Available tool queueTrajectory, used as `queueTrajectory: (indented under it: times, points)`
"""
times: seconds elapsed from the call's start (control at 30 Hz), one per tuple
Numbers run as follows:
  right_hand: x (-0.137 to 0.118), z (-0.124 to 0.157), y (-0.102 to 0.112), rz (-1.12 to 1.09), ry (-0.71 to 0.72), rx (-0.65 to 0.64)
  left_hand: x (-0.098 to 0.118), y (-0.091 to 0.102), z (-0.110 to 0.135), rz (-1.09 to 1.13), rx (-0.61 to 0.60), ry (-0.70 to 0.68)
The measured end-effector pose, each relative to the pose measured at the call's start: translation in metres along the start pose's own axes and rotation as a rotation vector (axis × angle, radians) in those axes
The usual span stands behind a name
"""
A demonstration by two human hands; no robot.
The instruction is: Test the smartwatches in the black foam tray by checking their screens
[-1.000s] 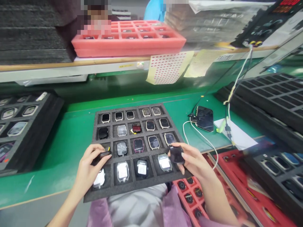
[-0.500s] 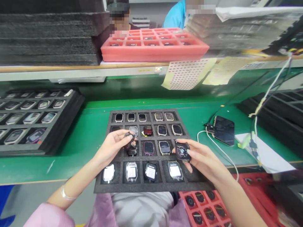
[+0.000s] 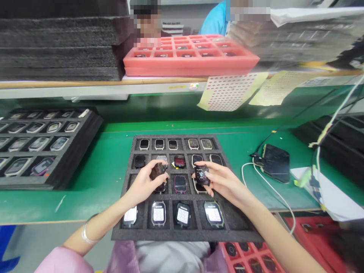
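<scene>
A black foam tray (image 3: 227,223) with square pockets lies in front of me on the green bench, most pockets holding a smartwatch body. My left hand (image 3: 145,185) is closed on a dark watch body (image 3: 157,170) over the tray's middle-left pockets. My right hand (image 3: 224,182) pinches another dark watch body (image 3: 202,175) with a lit face, held just above the middle-right pockets. The front row holds watch bodies (image 3: 182,214) with white labelled faces.
A second black tray (image 3: 71,151) of watches sits at the left. A phone (image 3: 275,157) with a white cable lies right of the tray. Red trays (image 3: 250,258) lie below the bench edge; a pink tray (image 3: 190,68) and stacked black foam sit on the shelf, people behind.
My right hand has moved left and inward with its watch, over the tray's middle. My left hand stays closed on its watch, shifted slightly right. The view has drifted a little.
</scene>
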State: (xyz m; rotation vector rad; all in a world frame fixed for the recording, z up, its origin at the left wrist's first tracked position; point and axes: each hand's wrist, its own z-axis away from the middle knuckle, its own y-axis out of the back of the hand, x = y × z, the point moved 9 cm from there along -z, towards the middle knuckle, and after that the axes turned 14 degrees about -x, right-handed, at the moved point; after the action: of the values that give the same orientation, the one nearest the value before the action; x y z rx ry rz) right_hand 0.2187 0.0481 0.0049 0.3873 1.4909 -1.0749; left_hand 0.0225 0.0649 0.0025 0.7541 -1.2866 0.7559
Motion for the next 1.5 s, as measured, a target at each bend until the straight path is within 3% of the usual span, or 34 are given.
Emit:
queueTrajectory:
  times: [0.1,0.33,0.57,0.7,1.0,1.23,1.5]
  points:
    - [0.003,0.004,0.000,-0.022,-0.011,-0.007,0.003,-0.002,0.001,-0.155,-0.011,-0.040]
    - [0.005,0.006,0.003,-0.019,-0.017,0.020,0.024,-0.003,0.009,-0.605,0.092,-0.172]
    - [0.005,0.006,0.004,0.006,-0.030,0.052,-0.002,-0.004,0.005,-0.347,0.025,0.026]
    - [0.005,0.006,0.003,0.032,-0.037,0.057,-0.008,-0.010,0.003,-0.240,-0.042,0.051]
    - [0.002,0.009,0.005,0.191,-0.029,0.142,-0.002,-0.010,0.006,-0.338,-0.055,0.021]
    - [0.004,0.011,-0.003,0.220,-0.026,0.065,-0.002,-0.012,0.007,-0.426,-0.070,-0.017]
    - [0.001,0.012,-0.004,0.292,-0.045,0.061,-0.001,-0.013,0.007,-0.463,-0.077,-0.032]
